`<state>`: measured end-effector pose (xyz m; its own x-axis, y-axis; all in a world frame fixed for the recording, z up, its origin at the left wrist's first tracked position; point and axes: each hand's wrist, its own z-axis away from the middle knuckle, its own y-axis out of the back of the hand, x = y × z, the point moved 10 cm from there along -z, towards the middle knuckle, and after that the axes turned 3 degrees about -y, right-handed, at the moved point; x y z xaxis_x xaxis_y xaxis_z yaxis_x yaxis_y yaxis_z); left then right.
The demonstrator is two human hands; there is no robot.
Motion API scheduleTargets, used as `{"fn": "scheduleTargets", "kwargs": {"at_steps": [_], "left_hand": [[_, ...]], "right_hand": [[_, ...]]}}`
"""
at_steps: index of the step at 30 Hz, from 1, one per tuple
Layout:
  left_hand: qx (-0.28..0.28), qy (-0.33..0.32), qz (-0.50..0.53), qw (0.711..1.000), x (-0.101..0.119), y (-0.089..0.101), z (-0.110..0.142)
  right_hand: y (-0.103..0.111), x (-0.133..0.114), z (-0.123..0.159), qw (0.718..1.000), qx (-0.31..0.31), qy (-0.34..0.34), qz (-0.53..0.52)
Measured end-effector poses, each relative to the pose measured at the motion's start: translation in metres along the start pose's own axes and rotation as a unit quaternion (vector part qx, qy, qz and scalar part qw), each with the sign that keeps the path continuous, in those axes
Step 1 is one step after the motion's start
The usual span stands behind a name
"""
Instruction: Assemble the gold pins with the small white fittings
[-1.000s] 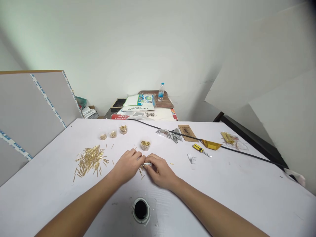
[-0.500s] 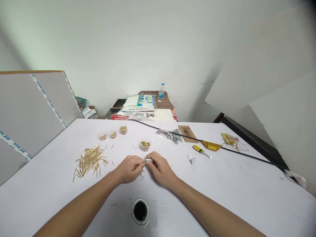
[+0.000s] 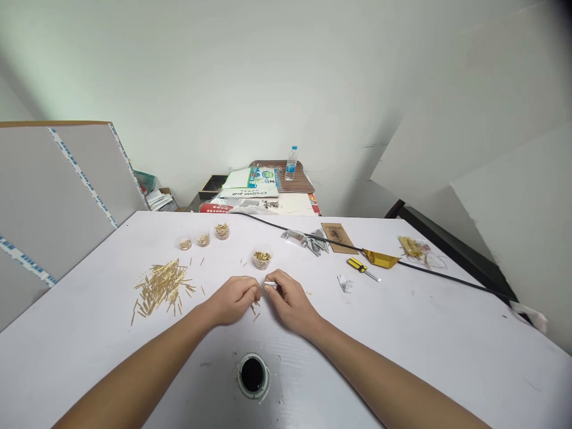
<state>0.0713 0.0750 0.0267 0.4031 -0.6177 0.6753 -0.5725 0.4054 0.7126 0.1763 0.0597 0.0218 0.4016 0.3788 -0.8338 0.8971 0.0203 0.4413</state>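
Observation:
My left hand (image 3: 232, 298) and my right hand (image 3: 288, 300) meet fingertip to fingertip over the white table (image 3: 402, 333). The right hand pinches a small white tube (image 3: 270, 285). The left hand pinches something tiny against the tube's end, probably a brass pin, too small to be sure. A few loose brass pins (image 3: 254, 313) lie under the hands. A small clear cup of brass parts (image 3: 261, 259) stands just beyond the fingers. A large heap of brass pins (image 3: 161, 286) lies to the left.
Three small cups (image 3: 203, 238) stand at the back left. A round cable hole (image 3: 252, 375) sits near me. A yellow screwdriver (image 3: 363, 268), a gold tray (image 3: 381, 258), foil bags (image 3: 308, 240) and a black cable (image 3: 438, 274) lie to the right. Grey boards (image 3: 58, 190) lean at the left.
Both hands have lifted slightly and drawn together away from me, staying pinched at the tube. The view has tilted a little.

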Motion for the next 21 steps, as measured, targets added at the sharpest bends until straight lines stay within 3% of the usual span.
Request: {"fn": "scheduleTargets", "kwargs": {"at_steps": [21], "left_hand": [[0.011, -0.011, -0.04, 0.999, -0.0039, -0.0041, -0.0032]], "right_hand": [[-0.0009, -0.005, 0.001, 0.999, 0.01, 0.023, 0.037]]}}
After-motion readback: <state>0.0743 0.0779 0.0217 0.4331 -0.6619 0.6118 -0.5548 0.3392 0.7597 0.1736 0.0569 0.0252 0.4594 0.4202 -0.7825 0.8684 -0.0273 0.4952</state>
